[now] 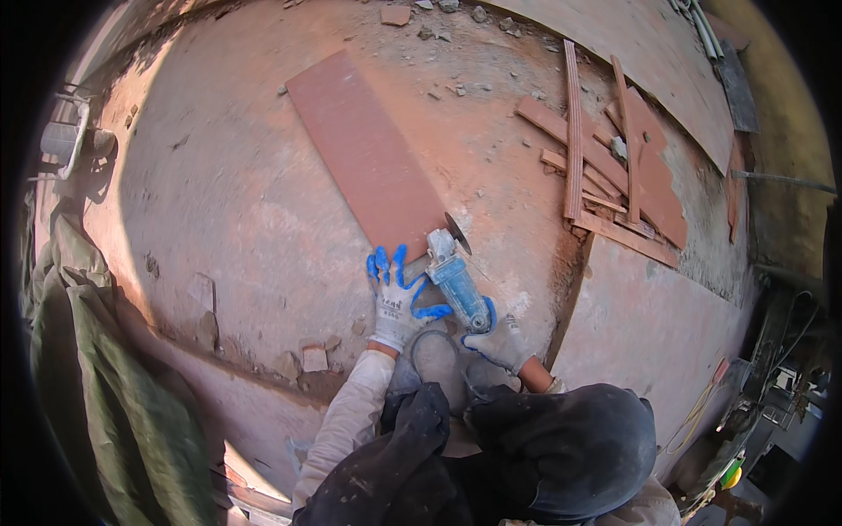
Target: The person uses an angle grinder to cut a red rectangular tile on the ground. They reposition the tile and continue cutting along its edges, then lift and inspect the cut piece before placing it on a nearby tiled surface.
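Observation:
A long reddish-brown tile (364,145) lies flat on the dusty ground, slanting from upper left down toward me. My left hand (399,307), in a white glove with blue-coated fingers, rests at the near end of the tile with its fingers spread. My right hand (502,340), in a similar glove, is wrapped round the rear of a blue angle grinder (460,287). The grinder's dark disc (458,234) stands on edge beside the tile's near right corner. Whether the disc touches the tile I cannot tell.
Broken tile strips and offcuts (614,167) lie piled at the right. Small rubble (445,37) is scattered at the far side. A green tarp (96,368) hangs in folds at the left. Large pale slabs (649,298) border the right. My shoe (436,361) is close below the grinder.

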`<state>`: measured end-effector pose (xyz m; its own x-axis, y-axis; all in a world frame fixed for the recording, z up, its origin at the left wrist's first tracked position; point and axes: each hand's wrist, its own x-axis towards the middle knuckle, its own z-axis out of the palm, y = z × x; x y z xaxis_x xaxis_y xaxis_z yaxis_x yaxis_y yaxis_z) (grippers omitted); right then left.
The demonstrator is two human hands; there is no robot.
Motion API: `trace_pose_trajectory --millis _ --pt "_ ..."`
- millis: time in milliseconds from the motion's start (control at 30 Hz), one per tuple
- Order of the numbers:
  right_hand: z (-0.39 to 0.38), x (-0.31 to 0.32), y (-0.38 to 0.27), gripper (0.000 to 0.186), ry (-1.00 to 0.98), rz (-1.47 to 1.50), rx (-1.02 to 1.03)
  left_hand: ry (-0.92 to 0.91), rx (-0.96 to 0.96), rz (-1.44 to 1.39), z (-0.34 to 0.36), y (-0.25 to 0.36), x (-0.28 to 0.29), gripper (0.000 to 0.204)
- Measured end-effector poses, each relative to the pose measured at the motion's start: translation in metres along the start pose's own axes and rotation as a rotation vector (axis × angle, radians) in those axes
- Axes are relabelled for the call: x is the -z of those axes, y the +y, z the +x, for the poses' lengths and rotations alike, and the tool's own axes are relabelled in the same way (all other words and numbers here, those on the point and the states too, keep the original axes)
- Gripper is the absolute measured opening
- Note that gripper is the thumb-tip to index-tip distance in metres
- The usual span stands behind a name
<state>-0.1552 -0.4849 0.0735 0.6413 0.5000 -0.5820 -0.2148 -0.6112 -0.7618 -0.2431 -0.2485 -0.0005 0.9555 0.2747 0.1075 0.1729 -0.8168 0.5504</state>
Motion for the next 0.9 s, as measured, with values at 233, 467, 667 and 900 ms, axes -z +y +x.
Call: trace_pose_trajectory --millis 233,467,667,900 --pt "0.0 0.003 -0.003 0.072 -0.001 -0.06 -0.004 0.008 0.005 0.01 0.0 -0.001 -0.005 0.078" --pt "0.003 0.001 -0.002 0.071 0.016 -0.067 0.036 -0.001 0.016 0.01 -0.001 -0.001 -0.004 0.079" --pt "0.004 0.002 -0.007 0.071 0.006 -0.065 0.02 -0.01 0.004 0.017 -0.002 -0.004 -0.007 0.078" --pt "0.007 0.003 -0.006 0.073 -0.007 -0.09 0.03 -0.007 -0.002 0.029 -0.003 -0.007 -0.012 0.078"
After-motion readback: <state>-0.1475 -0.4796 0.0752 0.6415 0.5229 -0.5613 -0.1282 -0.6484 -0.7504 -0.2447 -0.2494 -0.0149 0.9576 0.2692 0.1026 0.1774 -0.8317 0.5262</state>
